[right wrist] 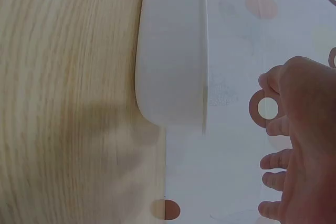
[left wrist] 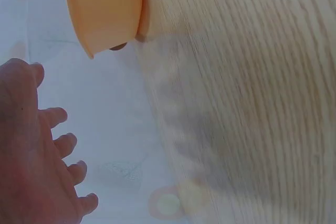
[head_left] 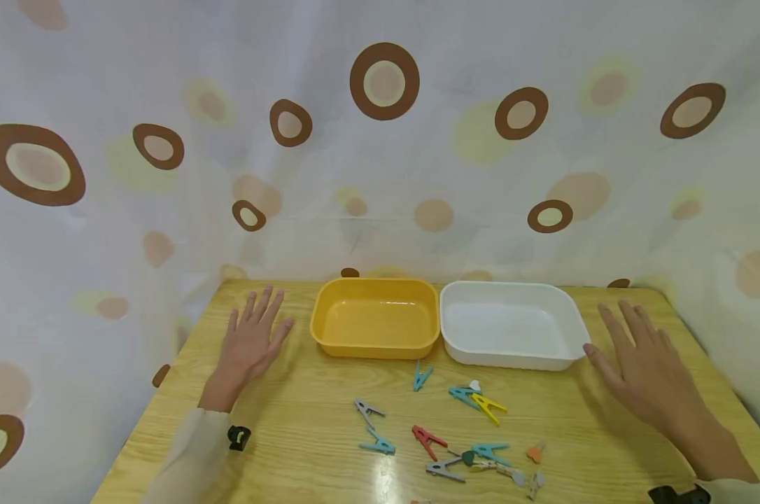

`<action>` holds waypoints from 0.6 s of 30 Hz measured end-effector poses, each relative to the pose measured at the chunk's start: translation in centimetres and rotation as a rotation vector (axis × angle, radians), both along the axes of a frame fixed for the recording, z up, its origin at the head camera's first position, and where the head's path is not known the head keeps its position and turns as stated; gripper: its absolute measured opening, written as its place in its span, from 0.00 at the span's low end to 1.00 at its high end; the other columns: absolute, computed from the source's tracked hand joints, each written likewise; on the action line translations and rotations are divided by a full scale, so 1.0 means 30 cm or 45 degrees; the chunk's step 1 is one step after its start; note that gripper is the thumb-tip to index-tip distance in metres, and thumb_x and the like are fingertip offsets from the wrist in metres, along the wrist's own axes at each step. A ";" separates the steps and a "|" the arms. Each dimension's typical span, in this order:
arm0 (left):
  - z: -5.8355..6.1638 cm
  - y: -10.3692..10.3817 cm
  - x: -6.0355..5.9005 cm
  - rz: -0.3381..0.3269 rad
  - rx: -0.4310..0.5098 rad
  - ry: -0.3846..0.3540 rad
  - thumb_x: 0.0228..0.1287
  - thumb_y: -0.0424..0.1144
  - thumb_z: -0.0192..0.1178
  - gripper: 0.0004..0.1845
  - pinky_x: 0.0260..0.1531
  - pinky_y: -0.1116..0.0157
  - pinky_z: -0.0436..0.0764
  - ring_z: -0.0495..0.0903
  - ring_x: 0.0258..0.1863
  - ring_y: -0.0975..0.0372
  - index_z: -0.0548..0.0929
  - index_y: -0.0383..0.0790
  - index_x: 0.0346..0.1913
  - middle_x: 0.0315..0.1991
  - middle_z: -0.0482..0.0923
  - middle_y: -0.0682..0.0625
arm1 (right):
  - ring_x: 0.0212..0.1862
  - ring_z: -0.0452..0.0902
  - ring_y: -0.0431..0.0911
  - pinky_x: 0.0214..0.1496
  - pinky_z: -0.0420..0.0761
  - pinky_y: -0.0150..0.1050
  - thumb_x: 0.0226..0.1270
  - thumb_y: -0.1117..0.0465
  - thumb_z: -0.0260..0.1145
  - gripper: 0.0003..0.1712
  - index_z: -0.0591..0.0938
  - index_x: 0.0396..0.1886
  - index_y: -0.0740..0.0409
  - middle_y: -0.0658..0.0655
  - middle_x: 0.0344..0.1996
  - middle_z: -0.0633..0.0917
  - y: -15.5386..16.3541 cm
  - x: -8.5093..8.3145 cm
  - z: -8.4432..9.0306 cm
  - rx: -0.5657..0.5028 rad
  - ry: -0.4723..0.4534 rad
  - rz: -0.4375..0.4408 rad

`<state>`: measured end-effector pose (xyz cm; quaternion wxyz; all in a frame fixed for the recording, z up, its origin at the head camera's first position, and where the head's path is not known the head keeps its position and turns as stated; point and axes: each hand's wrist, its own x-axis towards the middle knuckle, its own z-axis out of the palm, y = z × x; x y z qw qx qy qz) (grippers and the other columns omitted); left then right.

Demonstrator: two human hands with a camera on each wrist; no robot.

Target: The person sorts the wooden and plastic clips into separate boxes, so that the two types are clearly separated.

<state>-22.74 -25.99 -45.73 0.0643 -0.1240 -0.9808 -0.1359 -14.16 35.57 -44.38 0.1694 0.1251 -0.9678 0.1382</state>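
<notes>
My left hand (head_left: 254, 339) lies flat on the wooden table (head_left: 304, 434), fingers spread, just left of a yellow tray (head_left: 376, 319). On the other side my right hand (head_left: 638, 364) rests flat too, its thumb close to the corner of a white tray (head_left: 512, 325). Both trays stand side by side at the back and hold nothing. Several small coloured clothes pegs (head_left: 446, 434) lie scattered on the table in front of the trays, between my arms. In the left wrist view my left hand (left wrist: 37, 156) shows straight fingers below the yellow tray (left wrist: 105, 9). The right wrist view shows my right hand (right wrist: 299, 150) beside the white tray (right wrist: 173, 51).
A curtain with brown and yellow circles (head_left: 380, 140) hangs behind the table and round both sides. The table's left edge (head_left: 159, 399) and right edge (head_left: 720, 371) lie close beyond each hand. A dark wrist-worn device (head_left: 238, 437) sits on my left sleeve.
</notes>
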 end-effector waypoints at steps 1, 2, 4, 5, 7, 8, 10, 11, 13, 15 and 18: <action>-0.002 0.005 0.004 -0.004 0.008 0.001 0.82 0.62 0.35 0.38 0.72 0.33 0.41 0.38 0.81 0.42 0.49 0.44 0.84 0.83 0.41 0.42 | 0.77 0.44 0.75 0.70 0.47 0.77 0.80 0.51 0.58 0.41 0.55 0.82 0.65 0.80 0.74 0.56 -0.005 0.010 -0.005 -0.016 0.012 0.003; -0.005 0.010 0.009 -0.008 0.015 0.004 0.82 0.62 0.35 0.38 0.72 0.33 0.41 0.38 0.81 0.42 0.50 0.44 0.84 0.84 0.41 0.42 | 0.75 0.48 0.76 0.68 0.51 0.77 0.79 0.52 0.60 0.41 0.56 0.81 0.64 0.80 0.74 0.57 -0.011 0.021 -0.008 -0.040 0.020 0.008; -0.009 0.023 0.015 -0.013 0.023 0.009 0.83 0.62 0.36 0.38 0.73 0.33 0.41 0.38 0.81 0.43 0.50 0.45 0.84 0.84 0.41 0.43 | 0.72 0.53 0.78 0.63 0.57 0.79 0.79 0.53 0.61 0.41 0.57 0.82 0.62 0.80 0.73 0.59 -0.023 0.043 -0.011 -0.098 0.013 0.003; -0.011 0.030 0.017 -0.018 0.032 0.012 0.83 0.61 0.37 0.37 0.72 0.32 0.41 0.39 0.81 0.42 0.50 0.44 0.84 0.84 0.41 0.43 | 0.70 0.56 0.79 0.59 0.60 0.80 0.79 0.53 0.61 0.40 0.57 0.82 0.61 0.79 0.73 0.60 -0.028 0.053 -0.009 -0.127 0.007 -0.001; -0.017 0.045 0.024 -0.024 0.052 0.019 0.83 0.59 0.39 0.37 0.72 0.32 0.41 0.40 0.81 0.42 0.50 0.44 0.84 0.84 0.42 0.43 | 0.67 0.59 0.80 0.51 0.63 0.81 0.78 0.54 0.61 0.40 0.58 0.82 0.59 0.78 0.72 0.61 -0.040 0.075 -0.009 -0.195 -0.019 -0.011; -0.021 0.052 0.027 -0.026 0.055 0.025 0.83 0.58 0.41 0.36 0.72 0.31 0.42 0.40 0.81 0.42 0.51 0.43 0.84 0.83 0.42 0.43 | 0.67 0.59 0.80 0.49 0.64 0.81 0.79 0.54 0.61 0.39 0.58 0.82 0.58 0.77 0.72 0.62 -0.045 0.086 -0.009 -0.234 -0.041 -0.019; -0.031 0.066 0.033 -0.034 0.071 0.027 0.83 0.55 0.43 0.36 0.71 0.31 0.43 0.41 0.81 0.42 0.51 0.43 0.83 0.83 0.43 0.43 | 0.66 0.59 0.79 0.47 0.64 0.81 0.79 0.55 0.62 0.38 0.60 0.82 0.58 0.76 0.72 0.63 -0.056 0.108 -0.012 -0.298 -0.066 -0.033; -0.036 0.073 0.036 -0.037 0.073 0.027 0.83 0.54 0.44 0.36 0.72 0.31 0.43 0.41 0.81 0.42 0.51 0.43 0.83 0.83 0.43 0.43 | 0.66 0.61 0.78 0.46 0.65 0.80 0.78 0.56 0.62 0.37 0.61 0.81 0.59 0.76 0.71 0.65 -0.061 0.117 -0.014 -0.325 -0.065 -0.036; -0.047 0.084 0.038 -0.038 0.070 0.027 0.83 0.54 0.43 0.35 0.72 0.32 0.43 0.41 0.81 0.43 0.50 0.43 0.84 0.83 0.43 0.44 | 0.64 0.64 0.75 0.46 0.67 0.78 0.78 0.57 0.63 0.36 0.63 0.79 0.60 0.74 0.69 0.67 -0.072 0.133 -0.021 -0.380 -0.063 -0.042; -0.056 0.094 0.041 -0.038 0.074 0.023 0.83 0.55 0.42 0.35 0.72 0.32 0.43 0.41 0.81 0.43 0.49 0.44 0.84 0.84 0.42 0.45 | 0.63 0.67 0.70 0.46 0.70 0.75 0.77 0.58 0.64 0.35 0.66 0.78 0.59 0.71 0.68 0.70 -0.084 0.147 -0.032 -0.420 -0.045 -0.052; -0.066 0.109 0.044 -0.041 0.081 0.026 0.84 0.57 0.39 0.36 0.72 0.32 0.44 0.42 0.81 0.43 0.49 0.44 0.84 0.84 0.43 0.45 | 0.59 0.72 0.60 0.54 0.76 0.59 0.75 0.60 0.67 0.33 0.70 0.76 0.57 0.66 0.66 0.74 -0.101 0.162 -0.049 -0.468 0.007 -0.050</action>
